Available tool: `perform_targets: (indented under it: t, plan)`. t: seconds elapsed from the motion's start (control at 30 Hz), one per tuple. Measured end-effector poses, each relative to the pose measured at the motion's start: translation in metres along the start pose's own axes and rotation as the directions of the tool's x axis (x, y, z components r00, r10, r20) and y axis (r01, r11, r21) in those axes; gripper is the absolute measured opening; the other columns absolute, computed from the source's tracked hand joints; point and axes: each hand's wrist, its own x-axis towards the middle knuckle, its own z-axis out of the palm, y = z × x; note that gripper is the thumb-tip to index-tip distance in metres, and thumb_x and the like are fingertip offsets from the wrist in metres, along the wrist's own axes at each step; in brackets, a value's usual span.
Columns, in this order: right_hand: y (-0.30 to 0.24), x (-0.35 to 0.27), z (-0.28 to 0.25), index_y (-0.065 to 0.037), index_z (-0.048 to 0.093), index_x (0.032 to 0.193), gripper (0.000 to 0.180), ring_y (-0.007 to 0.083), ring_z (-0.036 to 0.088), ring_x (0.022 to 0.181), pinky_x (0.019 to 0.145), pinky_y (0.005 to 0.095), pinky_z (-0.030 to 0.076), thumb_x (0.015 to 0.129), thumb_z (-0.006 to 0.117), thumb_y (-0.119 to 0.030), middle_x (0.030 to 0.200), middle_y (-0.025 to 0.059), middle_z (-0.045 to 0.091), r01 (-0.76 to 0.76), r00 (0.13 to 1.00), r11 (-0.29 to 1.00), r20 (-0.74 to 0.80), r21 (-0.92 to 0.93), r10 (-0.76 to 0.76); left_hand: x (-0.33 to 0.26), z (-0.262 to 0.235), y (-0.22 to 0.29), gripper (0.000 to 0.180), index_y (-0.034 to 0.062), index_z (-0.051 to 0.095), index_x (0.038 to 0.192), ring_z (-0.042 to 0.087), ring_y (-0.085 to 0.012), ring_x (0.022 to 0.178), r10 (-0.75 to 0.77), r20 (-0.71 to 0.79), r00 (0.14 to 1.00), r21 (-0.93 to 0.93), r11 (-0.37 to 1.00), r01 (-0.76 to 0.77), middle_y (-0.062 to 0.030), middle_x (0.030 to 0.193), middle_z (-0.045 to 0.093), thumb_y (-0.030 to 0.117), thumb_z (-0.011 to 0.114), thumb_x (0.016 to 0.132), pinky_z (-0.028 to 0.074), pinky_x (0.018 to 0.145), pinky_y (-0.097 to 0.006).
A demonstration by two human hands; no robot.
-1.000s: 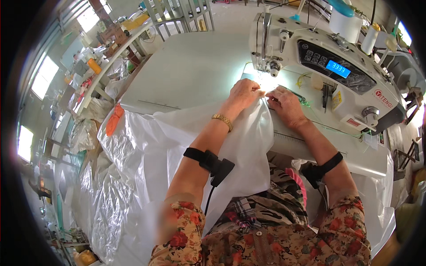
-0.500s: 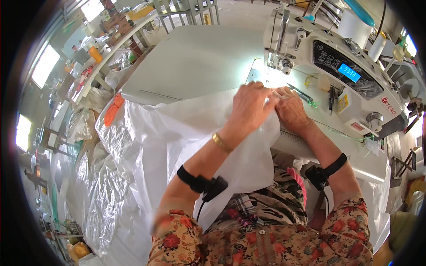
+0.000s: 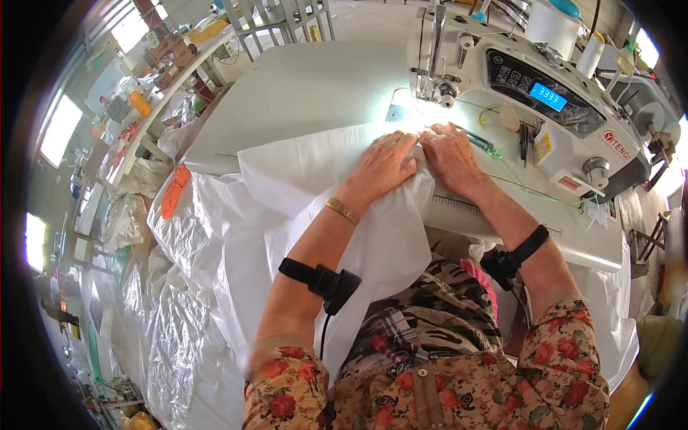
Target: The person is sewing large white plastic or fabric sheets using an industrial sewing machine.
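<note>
Here, clear plastic sheeting (image 3: 168, 315) hung off the table's left side, and the white fabric (image 3: 301, 186) ran from it across the table (image 3: 301, 79) to the needle. The left hand (image 3: 383, 166) lay flat on the fabric, fingers spread and pressing; the right hand (image 3: 450, 154) pressed beside it, touching, just before the sewing machine (image 3: 530, 93). With fingertips that near the needle, a slip could likely catch them, or the bunched fabric might pucker.

Both forearms reach forward from the lower edge. The left hand (image 3: 380, 166) and the right hand (image 3: 450, 154) lie palm down, side by side and touching, fingers stretched forward.
</note>
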Motion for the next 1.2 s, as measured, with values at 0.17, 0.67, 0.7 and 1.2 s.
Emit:
perform_targets:
  t: [0.17, 0.67, 0.7, 1.2]
  plan:
    - [0.005, 0.004, 0.004, -0.003, 0.067, 0.103, 0.024, 0.0321, 0.053, 0.113, 0.092, 0.0472, 0.042, 0.092, 0.051, -0.018, 0.116, 0.0157, 0.061, 0.025, 1.0, 1.0, -0.004, -0.005, -0.025, 0.008, 0.0, -0.002, 0.03, 0.0015, 0.056, 0.109, 0.057, -0.0363, 0.099, -0.024, 0.015, 1.0, -0.002, 1.0, 0.024, -0.0177, 0.101, 0.059, 0.014, 0.058, 0.082, 0.046, 0.087, -0.045]
    - [0.01, 0.004, 0.007, -0.002, 0.068, 0.086, 0.016, 0.0308, 0.059, 0.101, 0.089, 0.0431, 0.044, 0.083, 0.057, -0.013, 0.099, 0.0142, 0.066, 0.053, 0.993, 0.998, -0.103, -0.025, -0.055, 0.025, 0.013, -0.001, 0.012, 0.0027, 0.055, 0.098, 0.059, -0.0369, 0.095, -0.095, 0.022, 0.995, 0.229, 0.969, 0.088, -0.0168, 0.097, 0.059, 0.01, 0.053, 0.089, 0.048, 0.083, -0.046]
    - [0.011, 0.004, 0.006, -0.003, 0.068, 0.085, 0.015, 0.0312, 0.06, 0.1, 0.088, 0.0435, 0.045, 0.081, 0.057, -0.012, 0.097, 0.0145, 0.066, 0.06, 0.993, 0.998, -0.096, -0.025, -0.062, 0.026, 0.013, -0.002, 0.012, 0.0028, 0.056, 0.098, 0.059, -0.0367, 0.095, -0.099, 0.028, 0.995, 0.238, 0.967, 0.089, -0.0168, 0.097, 0.059, 0.01, 0.054, 0.089, 0.048, 0.083, -0.046]
    - [0.038, 0.029, 0.009, 0.006, 0.065, 0.094, 0.033, 0.0345, 0.058, 0.067, 0.066, 0.0402, 0.046, 0.096, 0.059, -0.026, 0.078, 0.0235, 0.063, -0.224, 0.919, 0.736, -0.112, 0.639, 0.377, 0.038, 0.021, -0.014, 0.01, 0.0003, 0.056, 0.094, 0.059, -0.0365, 0.091, 0.008, -0.028, 1.0, 0.197, 0.98, -0.002, -0.0188, 0.094, 0.059, 0.01, 0.054, 0.091, 0.048, 0.079, -0.044]
